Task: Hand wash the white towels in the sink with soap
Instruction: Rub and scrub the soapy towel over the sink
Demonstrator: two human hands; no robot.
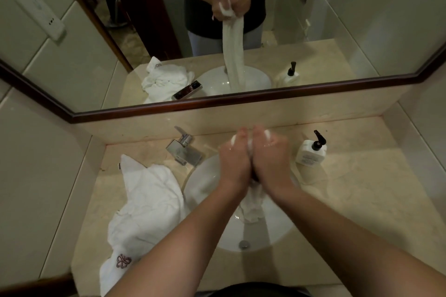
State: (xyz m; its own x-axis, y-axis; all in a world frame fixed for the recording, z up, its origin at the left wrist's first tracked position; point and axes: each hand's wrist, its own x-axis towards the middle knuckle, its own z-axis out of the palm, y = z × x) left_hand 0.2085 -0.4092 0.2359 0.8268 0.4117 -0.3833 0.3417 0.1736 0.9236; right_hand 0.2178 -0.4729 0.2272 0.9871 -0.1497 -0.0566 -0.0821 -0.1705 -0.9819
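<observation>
Both hands, left [233, 164] and right [271, 161], clench a towel [252, 207] over the sink [272, 231]; another towel [144, 200], tap [184, 149], soap bottle [311, 152] on the bench [350, 200].

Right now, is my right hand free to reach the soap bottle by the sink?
Probably not yet. The right hand and left hand both grip the wet towel above the sink. The soap bottle stands close on the right, with nothing between; let go first.
</observation>
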